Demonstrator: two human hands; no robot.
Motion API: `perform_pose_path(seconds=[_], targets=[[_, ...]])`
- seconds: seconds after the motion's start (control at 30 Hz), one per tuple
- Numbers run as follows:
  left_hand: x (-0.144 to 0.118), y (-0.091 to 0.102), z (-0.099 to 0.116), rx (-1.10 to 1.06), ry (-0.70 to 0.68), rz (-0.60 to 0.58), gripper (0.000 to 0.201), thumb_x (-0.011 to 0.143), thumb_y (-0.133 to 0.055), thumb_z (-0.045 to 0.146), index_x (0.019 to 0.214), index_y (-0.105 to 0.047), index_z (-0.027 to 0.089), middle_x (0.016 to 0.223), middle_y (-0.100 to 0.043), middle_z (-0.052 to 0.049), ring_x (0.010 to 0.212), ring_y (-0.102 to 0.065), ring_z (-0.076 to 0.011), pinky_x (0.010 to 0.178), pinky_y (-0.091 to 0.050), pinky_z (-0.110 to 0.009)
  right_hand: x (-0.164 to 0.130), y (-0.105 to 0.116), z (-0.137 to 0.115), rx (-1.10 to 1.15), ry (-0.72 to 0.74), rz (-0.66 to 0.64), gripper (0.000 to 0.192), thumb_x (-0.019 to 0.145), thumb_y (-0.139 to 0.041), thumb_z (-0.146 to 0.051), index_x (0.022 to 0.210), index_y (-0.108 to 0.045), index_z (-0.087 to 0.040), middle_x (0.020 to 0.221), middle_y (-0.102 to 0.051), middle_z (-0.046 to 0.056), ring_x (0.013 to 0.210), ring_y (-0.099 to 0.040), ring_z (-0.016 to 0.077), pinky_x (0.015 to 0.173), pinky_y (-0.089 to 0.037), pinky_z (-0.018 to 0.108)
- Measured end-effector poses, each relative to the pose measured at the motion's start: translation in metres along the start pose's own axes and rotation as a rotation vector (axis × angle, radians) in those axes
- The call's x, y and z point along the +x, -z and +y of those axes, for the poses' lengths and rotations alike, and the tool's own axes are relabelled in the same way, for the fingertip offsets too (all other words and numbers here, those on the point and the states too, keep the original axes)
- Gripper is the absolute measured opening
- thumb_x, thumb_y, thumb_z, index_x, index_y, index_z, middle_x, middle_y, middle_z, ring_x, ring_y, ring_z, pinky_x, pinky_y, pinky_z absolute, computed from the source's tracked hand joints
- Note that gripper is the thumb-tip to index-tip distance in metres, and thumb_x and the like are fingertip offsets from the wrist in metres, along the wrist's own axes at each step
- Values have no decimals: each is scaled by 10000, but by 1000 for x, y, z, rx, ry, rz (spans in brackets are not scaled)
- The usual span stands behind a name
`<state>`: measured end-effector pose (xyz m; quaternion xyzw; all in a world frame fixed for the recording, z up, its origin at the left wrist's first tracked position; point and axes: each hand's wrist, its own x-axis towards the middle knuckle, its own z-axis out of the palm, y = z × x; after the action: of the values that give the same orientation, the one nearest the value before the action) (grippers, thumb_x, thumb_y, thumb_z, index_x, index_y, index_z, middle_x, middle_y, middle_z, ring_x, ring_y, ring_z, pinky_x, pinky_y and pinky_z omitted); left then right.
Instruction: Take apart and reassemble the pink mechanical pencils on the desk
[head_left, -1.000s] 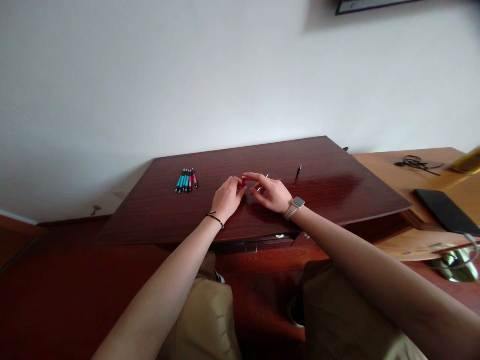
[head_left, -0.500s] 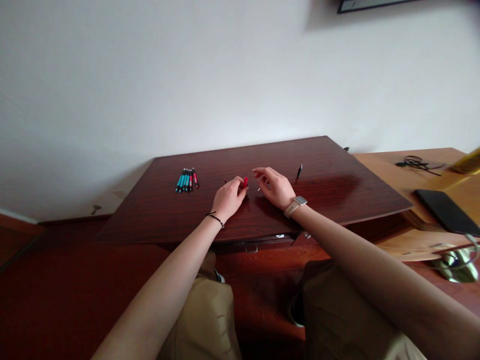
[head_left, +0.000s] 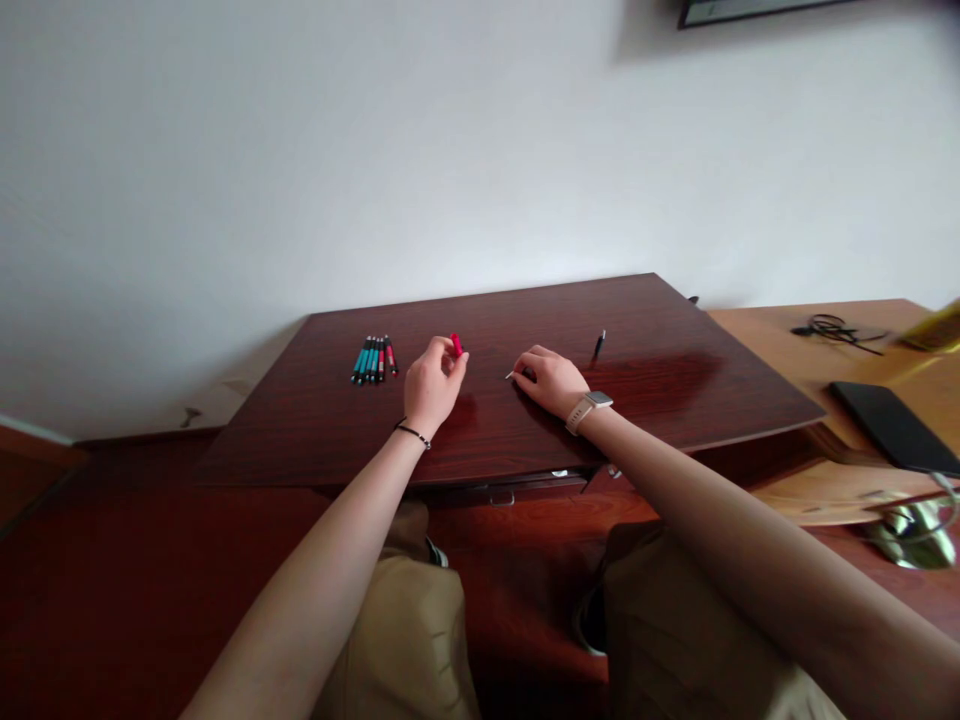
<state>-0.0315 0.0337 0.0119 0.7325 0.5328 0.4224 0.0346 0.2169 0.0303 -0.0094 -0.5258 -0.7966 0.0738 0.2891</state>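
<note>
A short, bright-red cylindrical piece [head_left: 456, 345] was gripped between the thumb and fingers of the left hand [head_left: 441, 370], over the middle of the dark reddish-brown wood-grain counter [head_left: 525, 305]. By the fingertips of the right hand [head_left: 544, 378], which were curled together, the end of a thin, pale rod [head_left: 509, 375] was seen; whether it was pinched or only touched could not be told. For such small parts, a light, steady pinch was judged best: the red piece would have been held by its sides with its ends left free, and the rod taken near its middle and kept level, since both seemed likely to roll if dropped. Low, slow movements were called for.

One red piece and one rod were counted, as was one slim black pen-shaped piece [head_left: 599, 345], found beyond the right hand. On the left, six slender pens were laid in a close row: four teal-and-black pens [head_left: 365, 362] and two pink-and-black pens [head_left: 391, 357], though the teal count was made less certain by their closeness.
</note>
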Motion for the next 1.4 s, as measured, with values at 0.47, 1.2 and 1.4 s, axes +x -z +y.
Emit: perform_pose_path(seconds=[0.47,1.2,1.4], targets=[[-3,17,-54,-105,137,-14,142,1027,-626,384,1083,-596,257,1059,-762,-70,928,-748,-224,798,-585,-332,2,-3,4,24,63,-42,196,1034,-609,-264,1092,-792,-227,1131,-703,91,1062,-665,242,981,-511,349],[-5,14,-46,-83,56,-119,144,1025,-633,369,1091,-616,242,1064,-769,-67,868,-730,-201,772,-559,-311,10,8,-7,-178,24,-199,237,1006,-538,-111,1178,-694,-157,1110,-771,176,1000,-720,290,897,-496,359],[-5,14,-44,-104,66,-133,140,1017,-645,358,1091,-617,243,1068,-774,-66,845,-736,-197,791,-573,-325,4,27,-19,-244,5,-324,226,935,-583,-93,1080,-739,-170,1047,-798,188,931,-754,341,794,-493,388]])
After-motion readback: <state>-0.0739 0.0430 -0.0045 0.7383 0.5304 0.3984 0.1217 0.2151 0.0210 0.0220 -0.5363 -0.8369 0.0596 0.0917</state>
